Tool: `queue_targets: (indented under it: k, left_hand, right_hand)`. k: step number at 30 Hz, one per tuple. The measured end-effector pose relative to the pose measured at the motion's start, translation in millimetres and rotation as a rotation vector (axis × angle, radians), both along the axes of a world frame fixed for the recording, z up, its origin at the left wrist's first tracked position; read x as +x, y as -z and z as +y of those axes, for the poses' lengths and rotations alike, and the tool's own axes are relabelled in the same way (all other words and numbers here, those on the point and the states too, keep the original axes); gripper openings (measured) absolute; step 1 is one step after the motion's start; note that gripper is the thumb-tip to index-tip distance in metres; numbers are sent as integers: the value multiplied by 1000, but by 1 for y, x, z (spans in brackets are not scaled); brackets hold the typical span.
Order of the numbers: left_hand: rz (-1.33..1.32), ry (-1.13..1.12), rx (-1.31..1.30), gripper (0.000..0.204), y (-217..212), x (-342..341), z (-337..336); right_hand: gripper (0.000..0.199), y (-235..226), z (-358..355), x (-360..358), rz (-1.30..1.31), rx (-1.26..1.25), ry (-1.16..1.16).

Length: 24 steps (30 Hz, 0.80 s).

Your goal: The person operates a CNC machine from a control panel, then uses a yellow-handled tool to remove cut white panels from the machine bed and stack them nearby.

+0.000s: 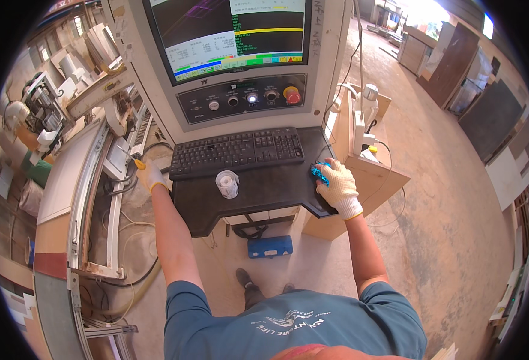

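My right hand (339, 185), in a cream knit glove, rests curled over a blue-and-black computer mouse (320, 173) at the right end of the black shelf (258, 195). Beyond the shelf's left edge, my gloved left hand (150, 176) is closed around a yellow-handled tool (139, 164); its exact kind is too small to tell. A black keyboard (237, 153) lies along the back of the shelf. In front of it stands a roll of white labels (227, 183).
Above the keyboard are a control panel with a red emergency-stop button (291, 95) and a lit monitor (228, 36). Machinery with a long flat bed (72, 180) stands left. A wooden cabinet (375, 174) adjoins the shelf on the right. Below sits a blue box (270, 246).
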<state>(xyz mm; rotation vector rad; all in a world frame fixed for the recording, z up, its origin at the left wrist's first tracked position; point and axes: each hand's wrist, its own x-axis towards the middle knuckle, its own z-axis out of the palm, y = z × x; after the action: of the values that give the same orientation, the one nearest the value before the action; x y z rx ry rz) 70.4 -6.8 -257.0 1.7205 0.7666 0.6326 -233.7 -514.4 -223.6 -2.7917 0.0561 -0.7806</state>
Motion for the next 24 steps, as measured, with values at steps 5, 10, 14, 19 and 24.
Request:
queue_targets:
  k: [5,10,14,19,24]
  left_hand:
    - [-56,13,0,68,1,0,-1]
    - [-22,18,9,68,3,3,2]
    - [-49,-3,28,64,3,3,3]
    - [-74,-55,55,62,5,4,0]
    - [-67,5,46,66,9,6,4]
  right_hand:
    - [50,1,-1,0,-10,8,-9]
    - [50,0,-1,1,-2,15,-7]
    - [49,1,-1,0,-9,17,-5]
    - [48,-4,2,-1,-19,33,-11]
    - [48,-6,2,-1,-26,31,-21]
